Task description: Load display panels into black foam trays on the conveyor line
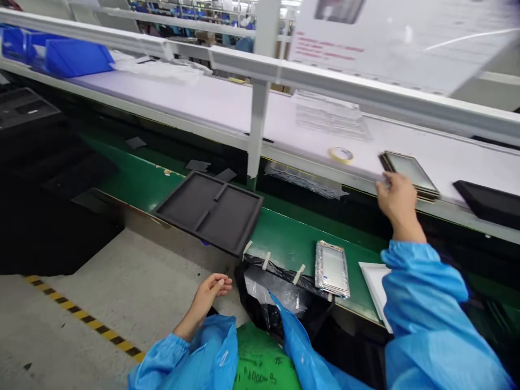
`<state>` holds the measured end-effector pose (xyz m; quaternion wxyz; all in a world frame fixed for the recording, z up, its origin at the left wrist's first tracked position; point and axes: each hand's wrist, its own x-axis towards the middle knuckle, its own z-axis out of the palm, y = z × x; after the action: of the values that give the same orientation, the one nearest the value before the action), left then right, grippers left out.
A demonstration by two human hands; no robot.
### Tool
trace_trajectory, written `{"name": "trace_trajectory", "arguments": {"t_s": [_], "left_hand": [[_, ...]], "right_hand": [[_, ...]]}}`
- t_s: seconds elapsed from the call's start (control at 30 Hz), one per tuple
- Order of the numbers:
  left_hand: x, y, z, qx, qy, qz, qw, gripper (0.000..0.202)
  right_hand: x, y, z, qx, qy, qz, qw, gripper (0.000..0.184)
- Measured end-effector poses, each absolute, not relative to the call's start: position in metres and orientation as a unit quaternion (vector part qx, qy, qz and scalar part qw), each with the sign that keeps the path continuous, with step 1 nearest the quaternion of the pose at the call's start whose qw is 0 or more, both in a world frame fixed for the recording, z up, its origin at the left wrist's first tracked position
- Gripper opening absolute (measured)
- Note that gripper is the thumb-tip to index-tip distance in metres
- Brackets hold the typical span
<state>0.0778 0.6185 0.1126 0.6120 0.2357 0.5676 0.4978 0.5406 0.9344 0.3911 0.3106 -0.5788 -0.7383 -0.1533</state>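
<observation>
Lying by the front edge of the long white shelf (227,103), within easy reach, is a stack of flat, dark-rimmed rectangular panels (411,171). The right hand (398,201) meets its left corner; blurred, I cannot tell whether clamped. The left hand (207,297) hangs empty, loosely curled. Pale tape strips (299,274) fix a black plastic bag (255,301) to the green bench (284,232)'s front edge, apparently keeping it open.
</observation>
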Motion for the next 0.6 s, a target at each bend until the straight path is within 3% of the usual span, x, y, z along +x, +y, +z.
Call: {"name": "trace_trajectory", "arguments": {"t_s": [0.17,0.27,0.47,0.6], "left_hand": [[-0.07,0.649,0.115,0.289,0.578,0.558,0.521,0.049],[-0.168,0.665,0.125,0.315,0.588,0.595,0.449,0.045],[-0.323,0.726,0.115,0.32,0.615,0.634,0.341,0.042],[-0.376,0.805,0.094,0.354,0.685,0.555,0.312,0.029]], "right_hand": [[0.354,0.856,0.283,-0.527,-0.802,-0.004,0.281,0.035],[0.248,0.858,0.244,-0.539,-0.798,0.097,0.25,0.038],[0.103,0.951,0.236,-0.598,-0.749,0.205,0.197,0.045],[0.045,1.037,0.239,-0.658,-0.687,0.259,0.168,0.056]]}}
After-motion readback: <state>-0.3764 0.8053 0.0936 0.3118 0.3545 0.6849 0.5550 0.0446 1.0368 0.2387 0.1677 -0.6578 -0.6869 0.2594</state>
